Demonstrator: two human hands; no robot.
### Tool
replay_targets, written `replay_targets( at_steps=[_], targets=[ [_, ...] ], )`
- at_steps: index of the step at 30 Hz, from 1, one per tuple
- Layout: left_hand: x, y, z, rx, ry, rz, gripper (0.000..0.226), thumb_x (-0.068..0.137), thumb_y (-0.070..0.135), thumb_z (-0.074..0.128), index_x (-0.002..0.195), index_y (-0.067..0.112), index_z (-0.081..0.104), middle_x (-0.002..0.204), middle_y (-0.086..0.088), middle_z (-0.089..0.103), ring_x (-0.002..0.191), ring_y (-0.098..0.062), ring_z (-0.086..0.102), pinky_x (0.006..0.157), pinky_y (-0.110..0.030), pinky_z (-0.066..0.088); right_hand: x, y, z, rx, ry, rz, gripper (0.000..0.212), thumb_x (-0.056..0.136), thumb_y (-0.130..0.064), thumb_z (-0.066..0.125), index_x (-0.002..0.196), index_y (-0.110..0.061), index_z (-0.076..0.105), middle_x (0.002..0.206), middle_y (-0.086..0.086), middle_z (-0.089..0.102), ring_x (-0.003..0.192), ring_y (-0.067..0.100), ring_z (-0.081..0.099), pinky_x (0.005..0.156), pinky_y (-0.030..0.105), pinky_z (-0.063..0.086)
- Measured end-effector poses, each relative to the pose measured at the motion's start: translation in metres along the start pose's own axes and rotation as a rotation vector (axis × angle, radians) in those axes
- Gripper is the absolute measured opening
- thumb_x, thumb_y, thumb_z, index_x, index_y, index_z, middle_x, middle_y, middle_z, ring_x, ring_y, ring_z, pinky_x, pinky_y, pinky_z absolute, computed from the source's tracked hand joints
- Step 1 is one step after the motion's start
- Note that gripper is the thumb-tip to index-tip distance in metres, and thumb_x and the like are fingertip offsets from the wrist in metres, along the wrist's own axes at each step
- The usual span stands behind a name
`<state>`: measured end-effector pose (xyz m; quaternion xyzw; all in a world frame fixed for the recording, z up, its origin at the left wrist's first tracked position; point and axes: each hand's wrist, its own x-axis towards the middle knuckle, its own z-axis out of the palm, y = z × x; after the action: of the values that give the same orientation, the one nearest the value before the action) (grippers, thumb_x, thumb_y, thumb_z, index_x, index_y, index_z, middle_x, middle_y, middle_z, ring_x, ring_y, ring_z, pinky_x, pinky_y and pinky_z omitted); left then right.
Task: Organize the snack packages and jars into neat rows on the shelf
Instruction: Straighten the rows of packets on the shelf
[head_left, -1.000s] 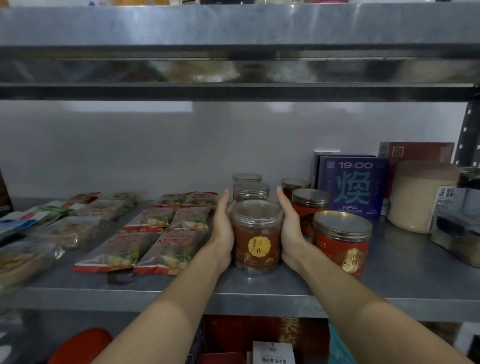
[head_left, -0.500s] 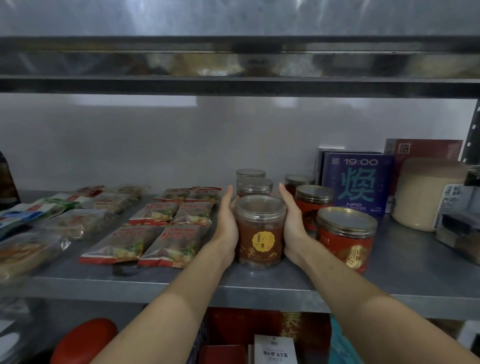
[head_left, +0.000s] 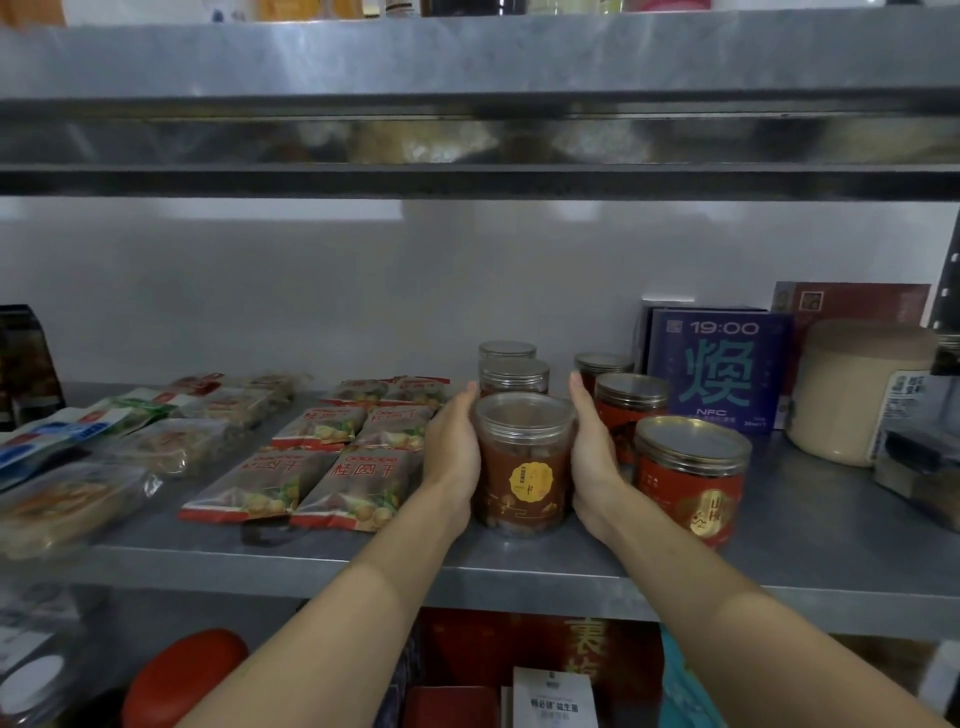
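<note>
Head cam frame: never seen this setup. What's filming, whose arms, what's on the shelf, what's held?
There is no robot here. A person wears a wide-angle camera on the head, looking forward and down, so the two bare arms coming in from the bottom are that person's own.

The surface is a metal shelf. The left hand and right hand press flat on either side of a clear-lidded jar that stands upright on the shelf; that two-handed grip is the only hold. More clear-lidded jars stand in a line behind it. To its right is a line of red jars with metallic lids. To its left, flat snack packets lie in rows. Further right are a blue box and a beige tub.
</note>
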<state>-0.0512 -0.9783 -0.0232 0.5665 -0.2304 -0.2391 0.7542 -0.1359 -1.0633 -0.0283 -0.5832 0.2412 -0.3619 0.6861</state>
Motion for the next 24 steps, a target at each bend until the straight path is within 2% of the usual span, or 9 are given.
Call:
replay_targets(
  at_steps=[3, 4, 6, 8, 12, 14, 17, 20, 24],
  targets=[
    [-0.009, 0.016, -0.005, 0.134, 0.112, 0.173, 0.019, 0.098, 0.032, 0.048, 0.095, 0.025, 0.065, 0.1, 0.005, 0.067, 0.1, -0.015, 0.061, 0.084, -0.03, 0.047, -0.012, -0.007, 0.0, -0.063, 0.053, -0.062, 0.045, 0.092, -0.065, 0.041, 0.092, -0.029, 0.069, 0.096, -0.006, 0.071, 0.103, 0.016, 0.063, 0.097, 0.037, 0.045],
    [-0.012, 0.023, -0.007, 0.193, 0.111, 0.228, 0.017, 0.098, 0.028, 0.049, 0.098, 0.023, 0.065, 0.101, 0.005, 0.066, 0.102, -0.015, 0.06, 0.086, -0.03, 0.046, -0.017, -0.011, 0.0, -0.095, 0.069, -0.092, 0.042, 0.093, -0.063, 0.042, 0.095, -0.03, 0.067, 0.101, -0.005, 0.069, 0.103, 0.014, 0.061, 0.096, 0.035, 0.043],
    [-0.017, 0.036, -0.014, 0.344, 0.106, 0.331, 0.022, 0.097, 0.025, 0.051, 0.113, 0.017, 0.064, 0.111, 0.003, 0.065, 0.105, -0.014, 0.058, 0.089, -0.027, 0.043, -0.028, -0.021, 0.002, -0.206, 0.095, -0.17, 0.05, 0.093, -0.061, 0.044, 0.122, -0.024, 0.061, 0.126, 0.0, 0.063, 0.114, 0.016, 0.056, 0.098, 0.032, 0.037],
    [-0.02, 0.049, -0.025, 0.561, 0.092, 0.436, 0.032, 0.095, 0.028, 0.054, 0.125, 0.018, 0.059, 0.123, 0.001, 0.063, 0.108, -0.014, 0.057, 0.095, -0.03, 0.044, -0.038, -0.034, 0.005, -0.396, 0.111, -0.289, 0.066, 0.092, -0.06, 0.047, 0.144, -0.019, 0.044, 0.145, 0.002, 0.05, 0.129, 0.017, 0.047, 0.102, 0.03, 0.033],
    [-0.03, 0.074, -0.061, 1.094, 0.063, 0.528, 0.046, 0.09, 0.038, 0.056, 0.134, 0.025, 0.052, 0.14, -0.003, 0.049, 0.124, -0.024, 0.05, 0.104, -0.041, 0.041, -0.063, -0.064, 0.015, -0.854, 0.072, -0.591, 0.072, 0.09, -0.062, 0.05, 0.15, -0.026, 0.033, 0.155, -0.003, 0.036, 0.141, 0.019, 0.033, 0.112, 0.038, 0.031],
    [-0.044, 0.082, -0.084, 1.24, 0.049, 0.519, 0.049, 0.09, 0.042, 0.055, 0.137, 0.027, 0.049, 0.144, -0.003, 0.045, 0.129, -0.027, 0.045, 0.105, -0.042, 0.04, -0.081, -0.074, 0.025, -1.041, 0.018, -0.671, 0.07, 0.092, -0.058, 0.052, 0.151, -0.026, 0.032, 0.155, -0.003, 0.036, 0.143, 0.019, 0.031, 0.112, 0.037, 0.029],
    [-0.07, 0.087, -0.121, 1.361, 0.039, 0.538, 0.052, 0.09, 0.042, 0.053, 0.139, 0.025, 0.046, 0.145, -0.004, 0.045, 0.13, -0.028, 0.043, 0.104, -0.041, 0.04, -0.112, -0.074, 0.052, -1.246, -0.032, -0.733, 0.072, 0.092, -0.057, 0.053, 0.152, -0.023, 0.032, 0.152, 0.001, 0.042, 0.139, 0.022, 0.037, 0.108, 0.036, 0.037],
    [-0.096, 0.088, -0.159, 1.398, 0.031, 0.561, 0.052, 0.088, 0.042, 0.052, 0.136, 0.024, 0.049, 0.141, -0.005, 0.05, 0.126, -0.029, 0.047, 0.098, -0.044, 0.044, -0.141, -0.058, 0.086, -1.404, -0.045, -0.737, 0.072, 0.092, -0.058, 0.05, 0.152, -0.023, 0.029, 0.154, 0.002, 0.038, 0.14, 0.022, 0.035, 0.109, 0.036, 0.034],
    [-0.126, 0.088, -0.211, 1.453, 0.026, 0.567, 0.059, 0.087, 0.049, 0.049, 0.14, 0.024, 0.045, 0.145, -0.004, 0.045, 0.132, -0.028, 0.041, 0.103, -0.047, 0.04, -0.178, -0.036, 0.131, -1.467, -0.051, -0.67, 0.073, 0.093, -0.057, 0.05, 0.154, -0.023, 0.026, 0.156, 0.0, 0.034, 0.142, 0.019, 0.031, 0.111, 0.032, 0.029]
  ],
)
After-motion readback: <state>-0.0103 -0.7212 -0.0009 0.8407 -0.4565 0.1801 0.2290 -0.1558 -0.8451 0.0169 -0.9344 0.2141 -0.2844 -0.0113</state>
